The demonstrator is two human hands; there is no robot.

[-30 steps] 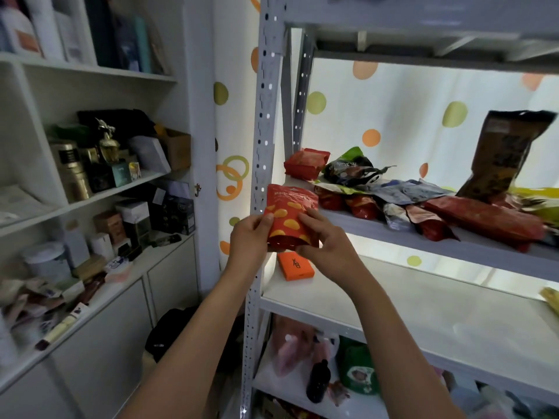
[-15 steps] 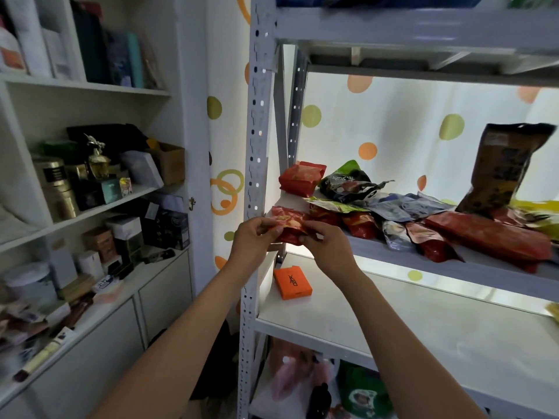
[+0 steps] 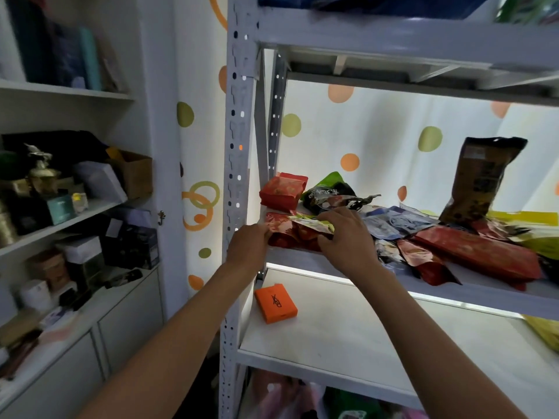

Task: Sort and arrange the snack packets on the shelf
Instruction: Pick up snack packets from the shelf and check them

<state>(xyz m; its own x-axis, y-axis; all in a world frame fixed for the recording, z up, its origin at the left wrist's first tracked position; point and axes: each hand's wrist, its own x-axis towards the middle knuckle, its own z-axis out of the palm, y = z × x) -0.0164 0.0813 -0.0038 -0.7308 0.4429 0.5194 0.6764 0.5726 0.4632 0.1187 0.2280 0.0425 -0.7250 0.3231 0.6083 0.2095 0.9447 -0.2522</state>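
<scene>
The small red foil snack packet with orange spots [image 3: 282, 229] lies flat at the left front corner of the grey metal shelf [image 3: 472, 293], just beside the shelf post. The left hand [image 3: 246, 247] pinches its left end. The right hand [image 3: 344, 237] has its fingers curled over the packet's right side, and they also touch a pale green packet [image 3: 311, 222] lying on top.

The packet looks light and soft. It would likely crinkle and bend, and the shiny foil may slip. I think the flat sealed ends are the best places to hold it, not the puffy middle.

The shelf board looks smooth and hard, so packets should slide on it. A messy pile of 5 or more bags [image 3: 438, 237] crowds the right. A red carton [image 3: 281, 190] sits behind. An orange box [image 3: 275, 303] rests on the white board below.
</scene>
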